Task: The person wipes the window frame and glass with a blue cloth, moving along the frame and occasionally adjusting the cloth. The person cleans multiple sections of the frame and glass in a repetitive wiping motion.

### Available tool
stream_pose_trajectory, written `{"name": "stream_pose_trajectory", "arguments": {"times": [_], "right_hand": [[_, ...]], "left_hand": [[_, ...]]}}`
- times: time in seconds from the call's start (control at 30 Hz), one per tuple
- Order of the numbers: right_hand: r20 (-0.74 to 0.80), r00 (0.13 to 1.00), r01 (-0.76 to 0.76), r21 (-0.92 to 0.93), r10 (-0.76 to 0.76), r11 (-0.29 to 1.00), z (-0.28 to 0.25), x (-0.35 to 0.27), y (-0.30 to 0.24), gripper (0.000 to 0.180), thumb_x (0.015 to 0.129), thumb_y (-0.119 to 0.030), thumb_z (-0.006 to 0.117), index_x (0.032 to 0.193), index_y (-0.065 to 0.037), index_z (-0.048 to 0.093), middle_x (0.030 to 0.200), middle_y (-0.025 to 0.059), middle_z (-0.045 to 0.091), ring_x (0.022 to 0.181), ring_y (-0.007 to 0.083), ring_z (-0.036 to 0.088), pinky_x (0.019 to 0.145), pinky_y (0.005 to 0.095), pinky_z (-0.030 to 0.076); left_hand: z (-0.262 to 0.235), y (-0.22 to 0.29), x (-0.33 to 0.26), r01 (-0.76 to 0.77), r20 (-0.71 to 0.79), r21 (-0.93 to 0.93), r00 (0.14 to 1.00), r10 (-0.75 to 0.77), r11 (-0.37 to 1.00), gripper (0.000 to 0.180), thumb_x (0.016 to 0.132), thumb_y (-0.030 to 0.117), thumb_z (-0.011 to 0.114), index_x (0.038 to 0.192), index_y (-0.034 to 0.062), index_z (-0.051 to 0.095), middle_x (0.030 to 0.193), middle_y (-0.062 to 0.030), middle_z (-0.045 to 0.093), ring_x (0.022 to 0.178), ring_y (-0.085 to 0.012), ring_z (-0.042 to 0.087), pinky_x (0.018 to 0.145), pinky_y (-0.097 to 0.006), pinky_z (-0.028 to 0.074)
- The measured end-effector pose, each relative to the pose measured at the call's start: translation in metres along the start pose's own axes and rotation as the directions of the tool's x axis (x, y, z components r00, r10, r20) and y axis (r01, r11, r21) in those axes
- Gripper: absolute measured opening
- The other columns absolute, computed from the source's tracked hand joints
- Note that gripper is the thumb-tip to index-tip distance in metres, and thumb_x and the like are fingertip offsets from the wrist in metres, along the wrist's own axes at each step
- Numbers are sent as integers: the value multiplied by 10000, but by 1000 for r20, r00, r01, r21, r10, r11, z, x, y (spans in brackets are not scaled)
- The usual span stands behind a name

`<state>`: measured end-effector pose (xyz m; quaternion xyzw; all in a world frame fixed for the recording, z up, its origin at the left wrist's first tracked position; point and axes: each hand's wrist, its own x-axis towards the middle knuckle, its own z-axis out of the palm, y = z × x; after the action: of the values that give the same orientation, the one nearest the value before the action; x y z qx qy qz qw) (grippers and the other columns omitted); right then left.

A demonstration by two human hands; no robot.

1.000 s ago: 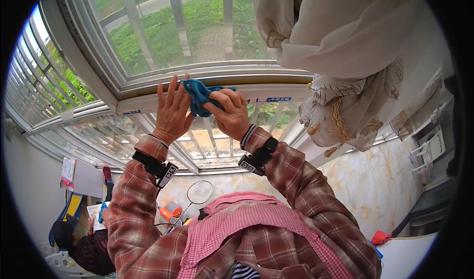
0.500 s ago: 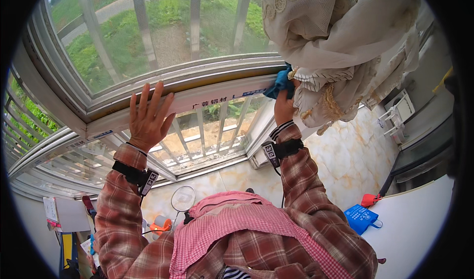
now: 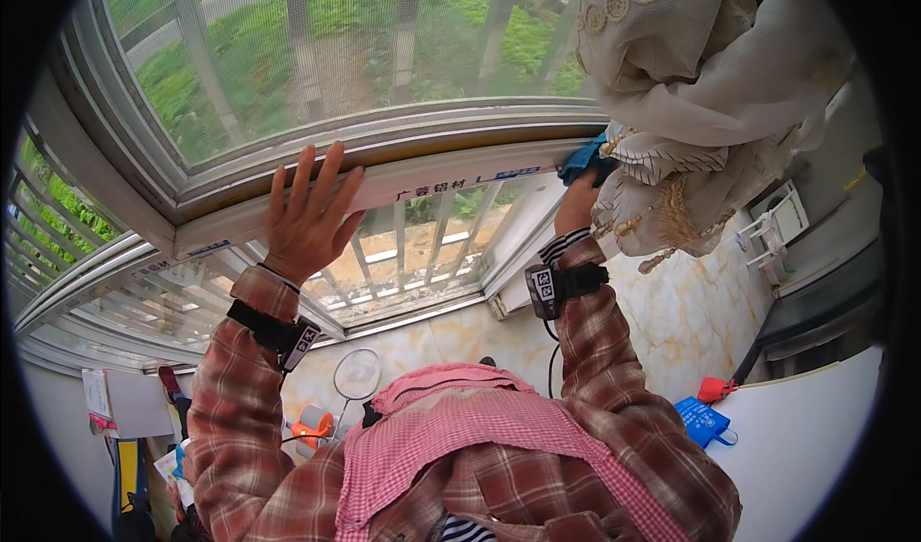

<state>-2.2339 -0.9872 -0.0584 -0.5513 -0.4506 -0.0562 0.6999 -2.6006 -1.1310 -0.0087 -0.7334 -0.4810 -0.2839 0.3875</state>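
Note:
My left hand (image 3: 309, 218) lies flat with its fingers spread against the white window frame rail (image 3: 384, 183). At the right end of that rail, my right hand (image 3: 578, 200) grips a blue cloth (image 3: 582, 162) pressed to the frame. Part of the cloth and of the right fingers is hidden by the bundled cream curtain (image 3: 662, 173). Above the rail, a mesh window screen (image 3: 355, 48) shows bars and greenery outside. Both wrists carry black straps with small devices.
A badminton racket (image 3: 358, 374) and an orange-and-grey object (image 3: 312, 427) are on the marbled floor (image 3: 662, 326) below. At the right are a white table (image 3: 806, 436) with a blue bag (image 3: 703, 420) and a white stool (image 3: 775, 225). A cardboard box (image 3: 134, 403) is at lower left.
My right hand and the cloth have moved a little right along the rail. The view has shifted slightly; my left hand stays flat on the frame.

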Motion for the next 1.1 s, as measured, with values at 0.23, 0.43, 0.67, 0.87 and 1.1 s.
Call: {"name": "stream_pose_trajectory", "arguments": {"times": [0.23, 0.43, 0.67, 0.87, 1.1], "right_hand": [[309, 940, -272, 420, 146, 866, 3, -75, -61, 353, 824, 6, 654, 1165, 6, 561, 1067, 92, 605, 967, 178, 571, 899, 303, 452], [608, 766, -188, 525, -211, 830, 1, -127, -134, 203, 782, 20, 669, 985, 19, 653, 1027, 103, 622, 938, 235, 630, 818, 304, 489], [931, 295, -722, 366, -216, 587, -6, -127, -178, 300, 856, -4, 654, 1154, 30, 644, 1037, 68, 674, 922, 115, 630, 775, 247, 521], [907, -61, -890, 138, -416, 434, -22, -128, -185, 371, 983, -9, 472, 1354, -1, 489, 1206, 33, 594, 1075, 92, 550, 924, 252, 472], [653, 52, -69, 757, -755, 650, -25, -68, -202, 493, 816, 88, 608, 1298, 8, 538, 1337, 191, 537, 1282, 381, 473, 1058, 407, 377]], "left_hand": [[-2, 0, 1, -4, 12, -22, 1000, 4, 1000, 502, 894, 404, 620, 1339, 182, 553, 1518, -100, 384, 1421, -331, 304, 1157, -498, 156], [-17, 7, 3, 48, 131, -182, 991, -25, 982, 664, 792, 271, 712, 1402, 183, 467, 1556, -123, 298, 1446, -344, 243, 1166, -529, 107], [-61, 59, -34, 246, 154, -730, 968, -197, 638, 880, 670, -9, 690, 1462, 149, 339, 1557, -238, 203, 1426, -439, 245, 1133, -524, 268], [-66, 92, -37, 398, 122, -726, 877, -466, 561, 732, 791, -29, 640, 1455, 111, 365, 1552, -250, 180, 1407, -474, 242, 1114, -493, 290], [-62, 78, -12, 382, -150, -518, 840, -521, 766, 546, 802, -54, 585, 1329, 68, 516, 1425, -232, 411, 1284, -449, 407, 1055, -504, 372]]}}
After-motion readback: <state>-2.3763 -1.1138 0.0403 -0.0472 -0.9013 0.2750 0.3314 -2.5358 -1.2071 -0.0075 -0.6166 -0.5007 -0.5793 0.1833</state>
